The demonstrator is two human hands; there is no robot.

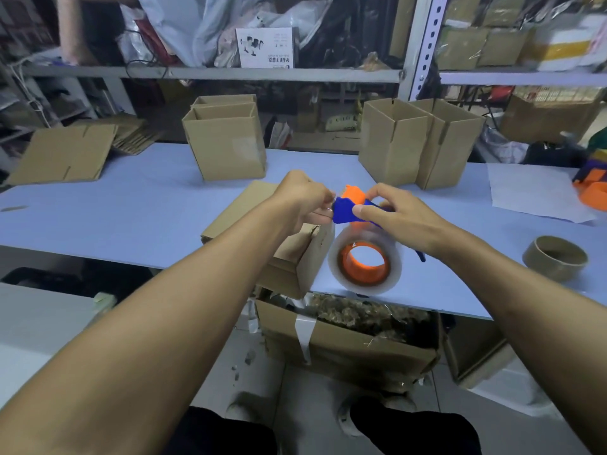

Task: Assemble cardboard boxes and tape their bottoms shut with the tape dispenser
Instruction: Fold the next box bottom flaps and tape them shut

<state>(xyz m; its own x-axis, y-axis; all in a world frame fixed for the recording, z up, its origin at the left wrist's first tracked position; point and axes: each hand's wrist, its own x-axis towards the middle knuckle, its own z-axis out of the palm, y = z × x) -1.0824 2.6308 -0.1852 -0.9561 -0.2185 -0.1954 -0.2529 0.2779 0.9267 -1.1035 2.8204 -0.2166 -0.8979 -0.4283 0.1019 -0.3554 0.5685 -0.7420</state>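
You're in a packing/stockroom: metal shelves crammed with bags and cartons, pale table holding upright boxes, flat cardboard, a spent tape core; open carton of filler on the floor underneath.

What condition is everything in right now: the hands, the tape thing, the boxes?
Left hand: pinching at the dispenser's front.
Right hand: gripping the dispenser.
Tape dispenser: held up, roll loaded.
Box under hands: on its side.
Back boxes: upright, tops open.
Flat cardboard: unfolded.
Spare tape core: empty.
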